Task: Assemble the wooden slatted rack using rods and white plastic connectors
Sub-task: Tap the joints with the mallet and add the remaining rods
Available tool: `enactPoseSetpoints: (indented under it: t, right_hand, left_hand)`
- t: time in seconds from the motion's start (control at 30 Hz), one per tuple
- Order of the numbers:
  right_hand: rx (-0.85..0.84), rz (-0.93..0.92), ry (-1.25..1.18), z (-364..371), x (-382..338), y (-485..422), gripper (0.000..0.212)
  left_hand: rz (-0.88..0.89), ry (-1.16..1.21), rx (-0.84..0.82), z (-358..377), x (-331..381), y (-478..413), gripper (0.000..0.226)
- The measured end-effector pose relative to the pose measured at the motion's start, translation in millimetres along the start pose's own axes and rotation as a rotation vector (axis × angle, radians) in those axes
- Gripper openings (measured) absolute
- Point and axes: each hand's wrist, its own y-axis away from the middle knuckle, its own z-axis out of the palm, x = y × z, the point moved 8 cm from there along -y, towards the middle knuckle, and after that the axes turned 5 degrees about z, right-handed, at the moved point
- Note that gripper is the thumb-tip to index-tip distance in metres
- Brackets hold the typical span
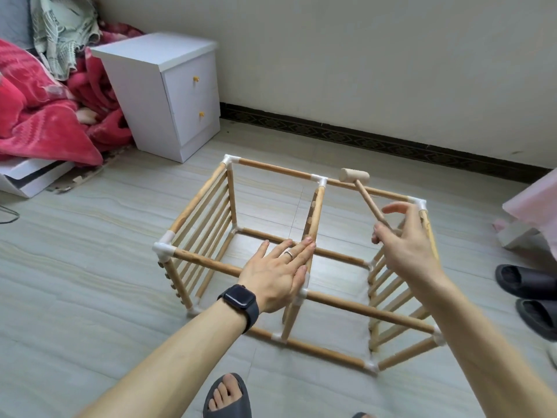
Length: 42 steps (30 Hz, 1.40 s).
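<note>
- Left hand [278, 276] flat, fingers straight, pressing the middle rod [315, 212] of the light wooden box-shaped rack [272, 168], likely to steady it.
- Right hand [407, 245] pinching a small wooden mallet [354, 176] low on its stick, likely for tapping joints tight.
- Rack on the pale tiled floor [90, 267], middle of the frame.
- Slats on 2 sides, white plastic corner connectors [164, 250].

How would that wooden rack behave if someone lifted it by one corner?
Probably light for its size: the rack is thin rods around open space. It might twist a little, since the rods join only at white plastic connectors. Pushed, it would likely slide on the smooth floor rather than tip, being wide and low.
</note>
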Motion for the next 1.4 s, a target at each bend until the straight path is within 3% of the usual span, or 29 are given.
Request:
enactPoseSetpoints:
  t: [0.13,0.27,0.33,0.43,0.53,0.6,0.73,0.9,1.03,1.23,1.4]
  right_hand:
    - [-0.042,-0.046,-0.370,-38.2,-5.5,41.3,0.011]
    - [0.262,-0.244,-0.158,-83.4,-28.2,63.6,0.022]
    - [0.316,-0.252,-0.047,-87.9,-30.2,64.6,0.030]
    - [0.318,-0.226,-0.007,-79.1,-28.1,57.6,0.037]
    - [0.264,-0.235,-0.242,-53.5,-26.6,45.7,0.024]
    - [0.222,-0.221,-0.370,-32.8,-25.6,37.8,0.018]
    - [0.242,-0.182,-0.578,-1.2,-24.1,27.0,0.040]
    - [0.327,-0.264,-0.517,28.4,-24.3,26.1,0.041]
    - [0.245,-0.270,-0.529,35.1,-38.0,22.1,0.043]
    - [0.191,-0.492,-0.798,14.4,-81.1,17.7,0.039]
    - [0.125,-0.224,-0.549,63.2,-7.8,30.1,0.036]
  left_hand:
    - [-0.078,0.080,0.059,-5.4,28.7,-42.8,0.060]
    - [-0.064,0.218,0.121,-11.2,44.6,-55.9,0.045]
    - [0.000,0.095,0.135,-11.8,41.5,-44.9,0.047]
    - [0.115,-0.140,0.104,-5.6,25.3,-17.3,0.055]
    - [0.109,-0.243,0.115,-1.8,13.0,1.7,0.052]
    - [0.052,-0.242,0.147,1.2,15.4,4.1,0.045]
    - [-0.012,-0.246,0.221,3.4,18.0,0.7,0.033]
    - [-0.017,-0.215,0.202,7.9,15.2,1.3,0.041]
    - [-0.032,-0.190,0.159,9.2,13.5,-1.3,0.042]
    - [-0.025,-0.200,0.174,10.1,13.9,-1.9,0.041]
    - [-0.031,-0.204,0.172,5.4,12.8,-0.5,0.037]
